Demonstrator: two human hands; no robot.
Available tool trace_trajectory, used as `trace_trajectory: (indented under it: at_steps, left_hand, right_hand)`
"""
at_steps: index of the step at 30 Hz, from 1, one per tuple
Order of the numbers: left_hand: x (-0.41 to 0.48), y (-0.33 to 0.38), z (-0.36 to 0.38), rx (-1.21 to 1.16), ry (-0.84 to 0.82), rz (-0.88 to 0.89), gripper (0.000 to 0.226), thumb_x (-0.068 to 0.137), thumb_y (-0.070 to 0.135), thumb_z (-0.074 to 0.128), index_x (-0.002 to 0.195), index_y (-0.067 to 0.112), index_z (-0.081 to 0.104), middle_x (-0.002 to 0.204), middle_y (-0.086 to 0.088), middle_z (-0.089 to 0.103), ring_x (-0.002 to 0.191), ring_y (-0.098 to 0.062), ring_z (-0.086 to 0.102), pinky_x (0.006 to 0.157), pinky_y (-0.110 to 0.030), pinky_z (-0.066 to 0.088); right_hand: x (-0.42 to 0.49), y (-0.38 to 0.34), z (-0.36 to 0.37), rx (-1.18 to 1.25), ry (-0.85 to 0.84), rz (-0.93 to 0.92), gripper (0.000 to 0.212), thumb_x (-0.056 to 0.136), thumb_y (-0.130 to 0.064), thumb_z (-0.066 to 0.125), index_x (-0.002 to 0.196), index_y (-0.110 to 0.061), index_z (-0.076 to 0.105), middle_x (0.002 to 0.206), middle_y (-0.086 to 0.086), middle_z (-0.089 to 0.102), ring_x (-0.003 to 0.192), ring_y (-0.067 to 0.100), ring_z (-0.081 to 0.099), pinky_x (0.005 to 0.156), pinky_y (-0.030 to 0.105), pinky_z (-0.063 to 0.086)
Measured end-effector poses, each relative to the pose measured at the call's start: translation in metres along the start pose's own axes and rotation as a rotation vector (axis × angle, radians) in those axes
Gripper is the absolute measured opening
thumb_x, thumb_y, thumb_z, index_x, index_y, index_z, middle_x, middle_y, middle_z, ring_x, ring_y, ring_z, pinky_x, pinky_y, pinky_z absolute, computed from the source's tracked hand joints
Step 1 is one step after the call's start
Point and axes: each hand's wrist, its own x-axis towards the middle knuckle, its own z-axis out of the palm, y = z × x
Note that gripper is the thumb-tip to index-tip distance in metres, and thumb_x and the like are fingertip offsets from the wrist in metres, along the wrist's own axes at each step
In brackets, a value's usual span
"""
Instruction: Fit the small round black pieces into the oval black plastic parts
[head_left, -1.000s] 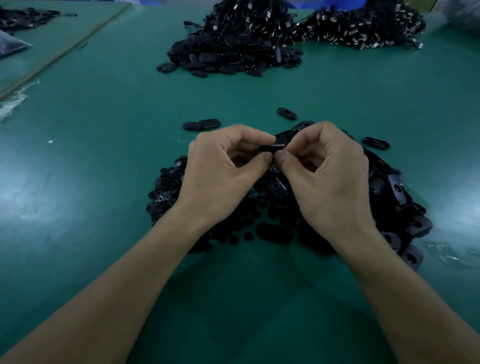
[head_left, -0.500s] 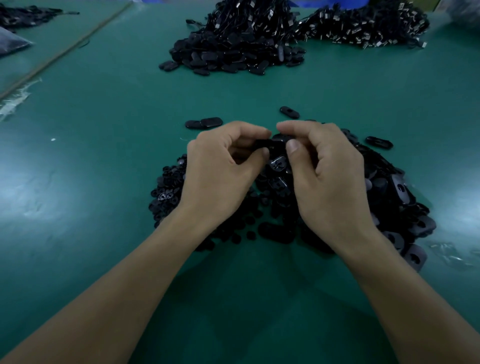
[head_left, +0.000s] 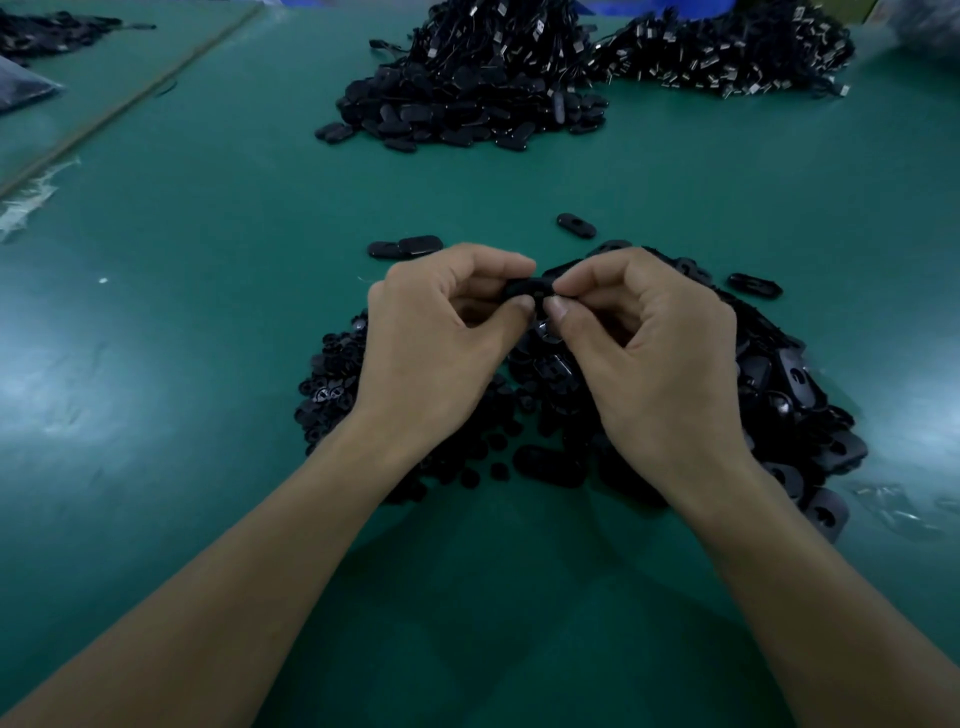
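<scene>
Both left hand (head_left: 441, 338) and right hand (head_left: 660, 358) fingers (head_left: 523, 305) clamp one oval part (head_left: 530, 287); I'd bet a crooked squeeze flicks it toward 12 o'clock.

black oval part (head_left: 524, 289), held horiz., over pile (head_left: 769, 384)

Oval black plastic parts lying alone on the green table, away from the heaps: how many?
4. Two touching oval black plastic parts beyond the left hand, one farther back in the middle, one beyond the right hand. The heaps may hide more.
</scene>
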Motion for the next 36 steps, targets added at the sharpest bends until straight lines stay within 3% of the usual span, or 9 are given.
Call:
trace_trajectory:
  at_steps: [9, 15, 20, 26, 29, 31, 36]
  left_hand:
    - [0.0007, -0.0016, -0.0022, 0.028, 0.012, -0.007, 0.028, 0.084, 0.007, 0.079, 0.096, 0.031, 0.072, 0.084, 0.017, 0.073, 0.078, 0.000, 0.072, 0.075, -0.017, 0.057]
    - [0.0003, -0.0014, -0.0021, 0.031, 0.010, -0.020, 0.024, 0.084, 0.009, 0.079, 0.098, 0.028, 0.074, 0.085, 0.012, 0.074, 0.079, -0.004, 0.073, 0.076, -0.024, 0.061]
    - [0.0000, -0.0008, -0.0023, 0.031, 0.009, -0.022, 0.025, 0.084, 0.009, 0.080, 0.096, 0.029, 0.073, 0.085, 0.014, 0.074, 0.078, -0.001, 0.072, 0.075, -0.022, 0.060]
    - [0.0001, -0.0006, -0.0029, 0.065, 0.005, -0.006, 0.022, 0.084, 0.009, 0.080, 0.101, 0.023, 0.076, 0.089, 0.015, 0.073, 0.081, 0.002, 0.071, 0.076, -0.016, 0.057]
    - [-0.0001, -0.0001, -0.0025, 0.055, 0.000, -0.009, 0.022, 0.084, 0.008, 0.080, 0.100, 0.023, 0.075, 0.089, 0.014, 0.074, 0.081, 0.001, 0.072, 0.076, -0.017, 0.057]
    - [-0.0003, 0.0001, -0.0027, 0.047, -0.007, -0.011, 0.023, 0.084, 0.009, 0.080, 0.099, 0.025, 0.074, 0.089, 0.015, 0.074, 0.081, 0.001, 0.072, 0.076, -0.018, 0.057]
    - [-0.0009, 0.0021, -0.0022, -0.001, -0.032, -0.018, 0.024, 0.084, 0.007, 0.081, 0.097, 0.026, 0.074, 0.085, 0.013, 0.075, 0.078, -0.002, 0.073, 0.074, -0.020, 0.058]
  right_hand:
    - [-0.0017, 0.0008, 0.0006, 0.085, -0.067, 0.061, 0.017, 0.097, -0.013, 0.063, 0.090, -0.028, 0.058, 0.088, -0.005, 0.072, 0.082, 0.015, 0.070, 0.070, 0.037, 0.059]
    - [-0.0004, 0.0010, -0.0003, 0.053, -0.041, 0.033, 0.015, 0.095, -0.014, 0.069, 0.090, -0.026, 0.062, 0.082, -0.010, 0.070, 0.078, 0.008, 0.070, 0.069, 0.028, 0.058]
    - [0.0003, 0.0003, -0.0020, 0.068, -0.050, 0.023, 0.015, 0.092, -0.013, 0.073, 0.090, -0.026, 0.066, 0.082, -0.012, 0.071, 0.078, 0.007, 0.071, 0.071, 0.025, 0.059]
    - [-0.0005, 0.0001, -0.0008, 0.044, -0.069, -0.009, 0.014, 0.087, -0.011, 0.078, 0.086, -0.023, 0.072, 0.083, -0.017, 0.071, 0.078, -0.001, 0.067, 0.070, 0.007, 0.047]
    - [-0.0008, 0.0003, -0.0017, 0.022, -0.060, -0.039, 0.015, 0.083, -0.012, 0.081, 0.085, -0.025, 0.074, 0.092, -0.011, 0.069, 0.087, 0.001, 0.065, 0.071, 0.007, 0.045]
    - [-0.0002, 0.0002, -0.0022, 0.027, -0.037, -0.035, 0.017, 0.083, -0.015, 0.083, 0.085, -0.028, 0.073, 0.089, -0.009, 0.068, 0.082, 0.004, 0.064, 0.069, 0.008, 0.045]
    - [0.0017, 0.0022, -0.0022, 0.065, 0.005, 0.025, 0.011, 0.084, -0.017, 0.083, 0.089, -0.025, 0.078, 0.079, -0.018, 0.072, 0.073, 0.002, 0.070, 0.069, 0.011, 0.050]
